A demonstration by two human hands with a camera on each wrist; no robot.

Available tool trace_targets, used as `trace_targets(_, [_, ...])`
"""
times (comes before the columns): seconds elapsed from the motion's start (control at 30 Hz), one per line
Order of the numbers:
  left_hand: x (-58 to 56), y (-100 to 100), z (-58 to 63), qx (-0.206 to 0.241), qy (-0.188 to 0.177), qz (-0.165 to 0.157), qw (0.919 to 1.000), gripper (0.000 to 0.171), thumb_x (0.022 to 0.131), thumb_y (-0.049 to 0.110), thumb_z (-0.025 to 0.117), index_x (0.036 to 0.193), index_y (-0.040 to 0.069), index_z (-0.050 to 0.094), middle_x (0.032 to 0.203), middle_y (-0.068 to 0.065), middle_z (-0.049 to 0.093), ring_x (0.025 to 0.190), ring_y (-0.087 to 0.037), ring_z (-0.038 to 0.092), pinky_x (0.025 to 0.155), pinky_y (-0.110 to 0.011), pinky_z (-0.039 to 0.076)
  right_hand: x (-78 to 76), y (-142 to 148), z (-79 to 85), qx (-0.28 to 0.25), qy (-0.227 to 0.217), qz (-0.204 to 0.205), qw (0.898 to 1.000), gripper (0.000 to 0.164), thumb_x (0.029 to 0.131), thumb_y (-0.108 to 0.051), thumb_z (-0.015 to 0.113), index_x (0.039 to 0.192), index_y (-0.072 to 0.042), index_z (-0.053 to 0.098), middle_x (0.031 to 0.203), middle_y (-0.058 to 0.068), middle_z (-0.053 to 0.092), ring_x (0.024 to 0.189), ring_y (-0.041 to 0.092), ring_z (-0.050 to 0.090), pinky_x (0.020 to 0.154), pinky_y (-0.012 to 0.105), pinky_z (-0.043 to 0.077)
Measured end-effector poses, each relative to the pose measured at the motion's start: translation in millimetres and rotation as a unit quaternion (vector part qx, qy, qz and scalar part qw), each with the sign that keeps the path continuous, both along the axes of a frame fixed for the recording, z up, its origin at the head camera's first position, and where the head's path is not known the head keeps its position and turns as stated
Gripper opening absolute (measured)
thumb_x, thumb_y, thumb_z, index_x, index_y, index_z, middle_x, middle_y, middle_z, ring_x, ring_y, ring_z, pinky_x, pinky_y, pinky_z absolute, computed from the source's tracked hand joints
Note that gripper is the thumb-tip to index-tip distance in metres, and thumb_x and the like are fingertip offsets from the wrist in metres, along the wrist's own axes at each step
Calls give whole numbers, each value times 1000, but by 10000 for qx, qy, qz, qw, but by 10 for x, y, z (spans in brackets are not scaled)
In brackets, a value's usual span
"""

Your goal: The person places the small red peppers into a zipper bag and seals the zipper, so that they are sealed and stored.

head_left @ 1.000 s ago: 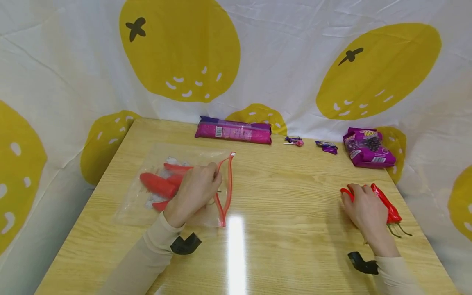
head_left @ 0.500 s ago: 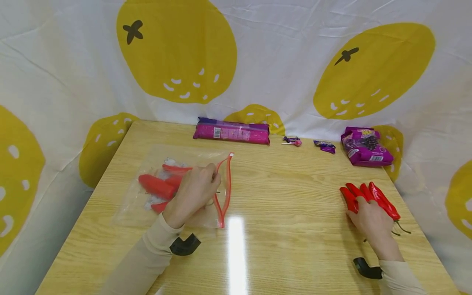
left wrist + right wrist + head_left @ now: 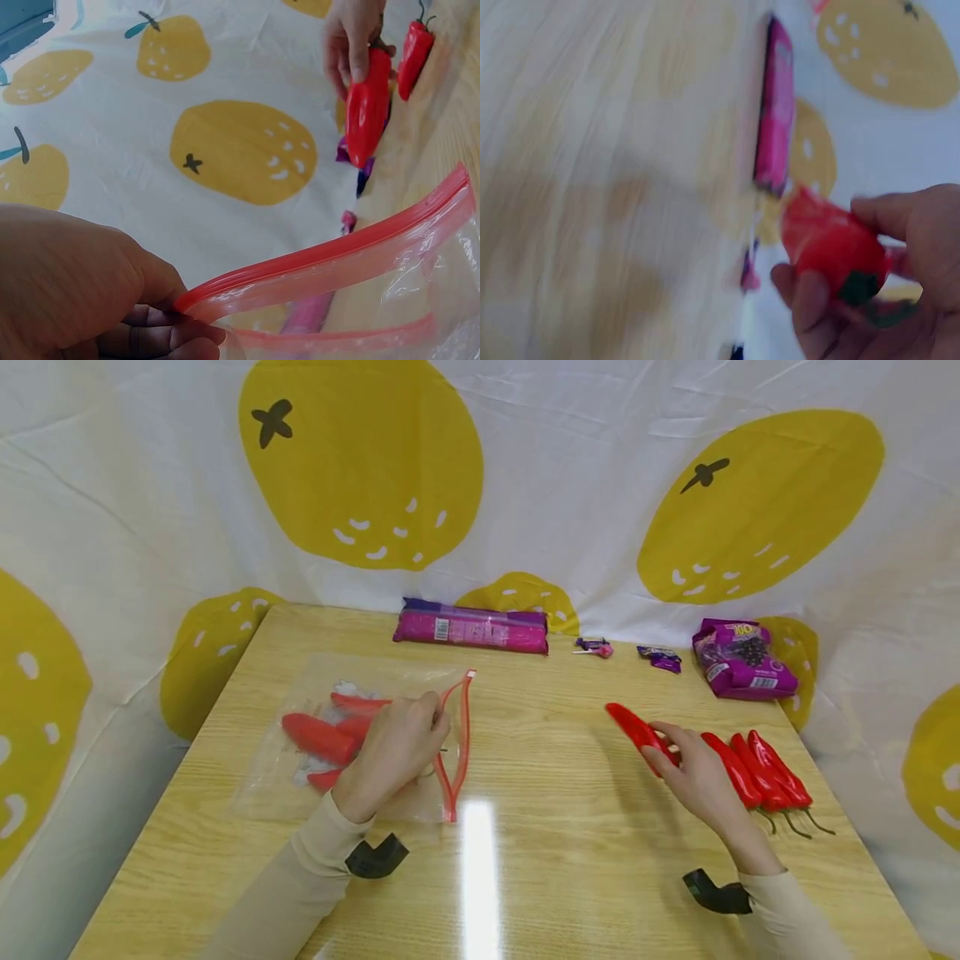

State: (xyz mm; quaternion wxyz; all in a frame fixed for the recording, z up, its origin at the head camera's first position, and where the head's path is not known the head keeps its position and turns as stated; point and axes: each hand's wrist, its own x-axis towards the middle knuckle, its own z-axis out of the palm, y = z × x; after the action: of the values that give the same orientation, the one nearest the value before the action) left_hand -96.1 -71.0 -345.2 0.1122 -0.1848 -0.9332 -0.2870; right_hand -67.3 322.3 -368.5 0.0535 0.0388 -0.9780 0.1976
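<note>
A clear zip bag (image 3: 285, 785) with a red zip lies at the left of the table, several red peppers (image 3: 321, 739) inside it. My left hand (image 3: 393, 743) pinches the bag's edge by the zip, and the left wrist view shows its mouth (image 3: 322, 266) parted. In my right hand (image 3: 697, 777) is one red chili pepper (image 3: 633, 727), raised over the table with its tip towards the bag. The right wrist view shows thumb and fingers round its green-stemmed end (image 3: 859, 285). Three more red chili peppers (image 3: 765, 772) lie side by side, right of that hand.
Along the back edge lie a long purple packet (image 3: 472, 627), a lollipop (image 3: 603, 650), small wrapped sweets (image 3: 660, 657) and a purple bag (image 3: 745, 660) with dark fruit pictured on it. Behind the wooden table (image 3: 555, 860) hangs a cloth (image 3: 562, 485) with yellow fruit prints.
My right hand has taken the leftmost chili pepper from the row, lifting it and carrying it left. My left hand stays in place on the bag.
</note>
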Motion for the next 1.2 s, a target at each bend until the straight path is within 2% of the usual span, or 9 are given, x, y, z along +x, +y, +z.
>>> trace_targets(0.07, [1, 2, 6, 31, -11, -8, 10000, 19, 85, 10, 54, 67, 8, 50, 49, 3, 37, 40, -9, 34, 38, -21, 27, -76, -221, 13, -556, -11, 474, 9973, 48, 87, -38, 60, 123, -8, 53, 106, 13, 61, 81, 23, 59, 60, 28, 49])
trace_targets(0.13, [6, 7, 10, 45, -59, -5, 10000, 18, 85, 11, 54, 68, 8, 51, 49, 2, 38, 40, -9, 34, 38, -21, 27, -148, -453, 15, -1086, -75, 819, 9907, 45, 83, -38, 64, 117, -11, 57, 104, 9, 63, 80, 20, 61, 62, 27, 51])
trace_targets(0.3, [16, 19, 1, 22, -176, 4, 9998, 16, 85, 11, 54, 70, 7, 52, 49, 2, 39, 39, -9, 36, 38, -22, 29, -259, -1058, 22, -2056, -467, 1538, 9653, 34, 80, -30, 69, 109, -15, 62, 99, 4, 64, 77, 15, 63, 64, 24, 52])
trace_targets(0.47, [24, 19, 9, 4, -479, 129, 9988, 12, 85, 14, 56, 75, 7, 55, 52, 1, 45, 38, -10, 40, 37, -21, 34, -304, -1573, -15, -2469, -787, 2535, 9320, 32, 83, -7, 64, 116, -8, 60, 109, 8, 60, 90, 20, 63, 74, 28, 52])
trace_targets(0.57, [23, 17, 16, -6, -508, 151, 9986, 12, 86, 14, 56, 76, 7, 55, 53, 1, 47, 38, -10, 41, 36, -21, 34, -314, -1788, -72, -2406, -732, 2967, 9213, 36, 83, -1, 61, 119, -4, 58, 108, 8, 57, 94, 20, 62, 76, 30, 52])
trace_targets(0.83, [4, 13, 8, -112, -99, 96, 9998, 16, 85, 12, 55, 70, 7, 53, 49, 2, 40, 39, -9, 37, 37, -22, 29, -373, -2109, -199, -2069, -721, 3235, 9205, 33, 82, -11, 68, 113, -6, 59, 104, 2, 64, 84, 13, 64, 73, 26, 52])
trace_targets(0.93, [0, 11, 3, -129, 16, 129, 9998, 17, 84, 12, 55, 68, 8, 52, 49, 2, 41, 41, -10, 38, 39, -23, 29, -406, -2187, -222, -2052, -817, 3297, 9179, 29, 81, -10, 68, 109, -7, 60, 103, 3, 63, 86, 14, 64, 74, 23, 51])
trace_targets(1.07, [-4, 13, 5, -151, 91, 146, 9997, 17, 84, 12, 55, 68, 8, 52, 50, 1, 41, 43, -13, 39, 40, -24, 29, -441, -2268, -240, -1774, -689, 3413, 9205, 25, 79, -6, 67, 103, -7, 63, 97, 5, 62, 86, 16, 63, 73, 21, 50])
trace_targets(1.2, [-4, 12, 7, -118, 78, 160, 9998, 17, 84, 11, 55, 67, 8, 52, 50, 1, 40, 44, -14, 38, 41, -25, 29, -460, -2370, -241, -1486, -715, 3432, 9247, 19, 77, -5, 67, 96, -8, 62, 84, 3, 63, 76, 13, 60, 66, 20, 48])
